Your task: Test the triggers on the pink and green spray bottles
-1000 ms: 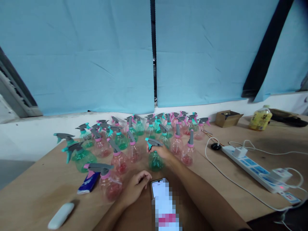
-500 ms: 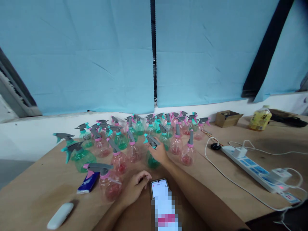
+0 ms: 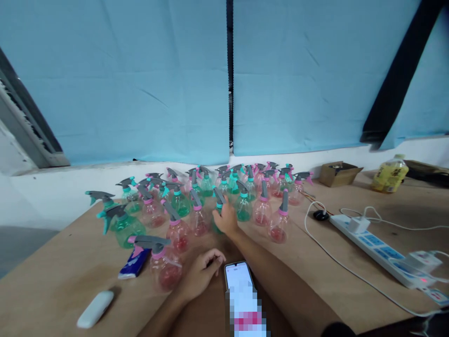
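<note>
My right hand (image 3: 226,219) is closed around a green spray bottle (image 3: 219,197) with a grey trigger head and turquoise collar. The bottle stands upright at the front of the group, its lower body partly hidden by my fingers. A pink spray bottle (image 3: 199,220) is just left of it, and another green spray bottle (image 3: 243,208) is to its right. My left hand (image 3: 202,276) rests on the table with its fingers loosely curled and nothing visible in them. It lies between a near pink spray bottle (image 3: 166,271) and a lit phone (image 3: 239,276).
Several more pink and green spray bottles (image 3: 179,203) crowd the table toward the wall. At left lie a blue packet (image 3: 135,264) and a white case (image 3: 95,309). A power strip (image 3: 377,250) with cables, a cardboard box (image 3: 340,175) and a yellow-labelled drink bottle (image 3: 390,175) occupy the right side.
The green spray bottle in my right hand has moved back and slightly left, and its head has turned from pointing left to pointing away. My left hand has stayed in place.
</note>
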Motion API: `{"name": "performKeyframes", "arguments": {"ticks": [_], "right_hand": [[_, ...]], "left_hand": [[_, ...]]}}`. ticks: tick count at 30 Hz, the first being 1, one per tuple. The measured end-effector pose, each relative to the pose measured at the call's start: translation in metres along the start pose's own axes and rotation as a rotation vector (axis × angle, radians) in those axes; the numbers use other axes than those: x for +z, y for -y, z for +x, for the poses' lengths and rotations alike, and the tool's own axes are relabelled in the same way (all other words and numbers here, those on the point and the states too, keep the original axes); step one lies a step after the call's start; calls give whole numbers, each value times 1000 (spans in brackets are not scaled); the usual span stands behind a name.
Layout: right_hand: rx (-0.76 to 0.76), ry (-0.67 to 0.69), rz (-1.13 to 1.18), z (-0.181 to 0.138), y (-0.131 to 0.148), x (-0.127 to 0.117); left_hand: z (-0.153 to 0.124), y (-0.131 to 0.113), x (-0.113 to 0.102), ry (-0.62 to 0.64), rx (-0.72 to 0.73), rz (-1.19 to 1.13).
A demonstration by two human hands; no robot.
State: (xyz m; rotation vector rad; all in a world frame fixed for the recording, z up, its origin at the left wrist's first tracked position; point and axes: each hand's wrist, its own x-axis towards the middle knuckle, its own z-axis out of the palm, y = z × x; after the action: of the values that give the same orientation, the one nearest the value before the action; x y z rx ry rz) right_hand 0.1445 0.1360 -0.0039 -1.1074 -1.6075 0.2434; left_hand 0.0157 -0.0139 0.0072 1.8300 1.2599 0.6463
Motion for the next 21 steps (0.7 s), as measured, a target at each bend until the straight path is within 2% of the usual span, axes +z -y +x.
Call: {"name": "performKeyframes", "arguments": {"ticks": [7, 11, 16, 21], "right_hand": [[-43, -46, 154, 3, -15, 12], [-31, 16, 164, 0, -18, 10], [-82, 38, 207, -9, -13, -5], [-184, -94, 227, -9, 8, -35]], "left_hand": [[-1, -4, 0, -3, 20, 32], [-2, -9, 0, 3, 19, 59], [-1, -7, 2, 8, 45, 61], [-1, -6, 1, 19, 33, 68]]}}
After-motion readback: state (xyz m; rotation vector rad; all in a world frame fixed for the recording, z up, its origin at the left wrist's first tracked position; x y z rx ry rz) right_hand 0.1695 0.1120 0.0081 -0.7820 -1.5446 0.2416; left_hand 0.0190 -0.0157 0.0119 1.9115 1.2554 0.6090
